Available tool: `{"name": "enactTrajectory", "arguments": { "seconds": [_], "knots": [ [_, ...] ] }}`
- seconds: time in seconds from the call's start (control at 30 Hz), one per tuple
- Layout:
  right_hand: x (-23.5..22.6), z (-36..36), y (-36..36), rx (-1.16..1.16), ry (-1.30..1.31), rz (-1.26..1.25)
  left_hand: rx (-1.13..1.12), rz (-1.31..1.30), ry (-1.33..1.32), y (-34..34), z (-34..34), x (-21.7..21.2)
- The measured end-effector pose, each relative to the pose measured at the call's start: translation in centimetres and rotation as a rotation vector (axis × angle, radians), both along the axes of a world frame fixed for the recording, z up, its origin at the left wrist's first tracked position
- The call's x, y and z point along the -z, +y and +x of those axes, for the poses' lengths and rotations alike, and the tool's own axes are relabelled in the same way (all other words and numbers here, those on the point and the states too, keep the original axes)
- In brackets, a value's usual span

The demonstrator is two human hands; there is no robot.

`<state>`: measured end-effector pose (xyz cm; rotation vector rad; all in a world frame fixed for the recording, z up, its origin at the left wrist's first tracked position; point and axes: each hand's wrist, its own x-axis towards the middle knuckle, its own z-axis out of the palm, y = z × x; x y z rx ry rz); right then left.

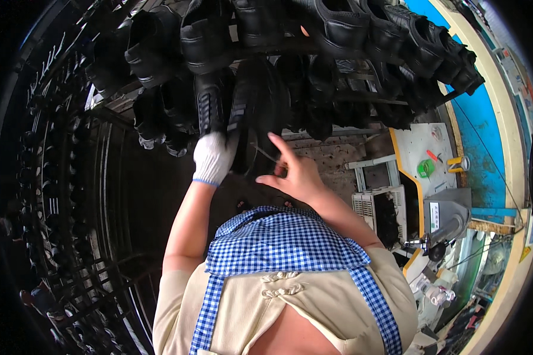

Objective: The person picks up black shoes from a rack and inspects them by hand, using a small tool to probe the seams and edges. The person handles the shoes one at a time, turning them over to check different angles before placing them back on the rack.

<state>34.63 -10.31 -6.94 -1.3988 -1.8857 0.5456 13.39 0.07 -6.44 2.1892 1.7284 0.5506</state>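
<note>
My left hand [212,157], in a white knit glove, grips a black shoe [256,109] that hangs toe-down from the rack in front of me. My right hand [294,173] is bare, held just right of the shoe's lower end. Its index finger points up and its other fingers pinch what looks like a thin dark lace or thread running toward the shoe. Rows of black shoes [331,26] fill the metal rack [314,50] above both hands. My blue checked apron [281,239] covers the lower middle of the view.
A dark wire rack [71,195] curves down the left side. To the right stand a white slotted crate [380,210] with dark pieces, a grey machine [447,216], and a white table [423,151] with a green roll of tape [425,168]. A blue wall [482,136] lies beyond.
</note>
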Motion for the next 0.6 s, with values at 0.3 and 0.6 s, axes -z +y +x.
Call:
{"name": "enactTrajectory", "arguments": {
  "seconds": [0.3,0.6],
  "knots": [
    [1.5,-0.4,10.9,0.222,-0.329,0.085,-0.003,0.151,-0.034,10.8,1.6,0.1],
    [5.7,-0.2,13.3,0.342,-0.069,0.045,0.379,0.368,0.127,3.9,0.5,-2.7]
  ]
}}
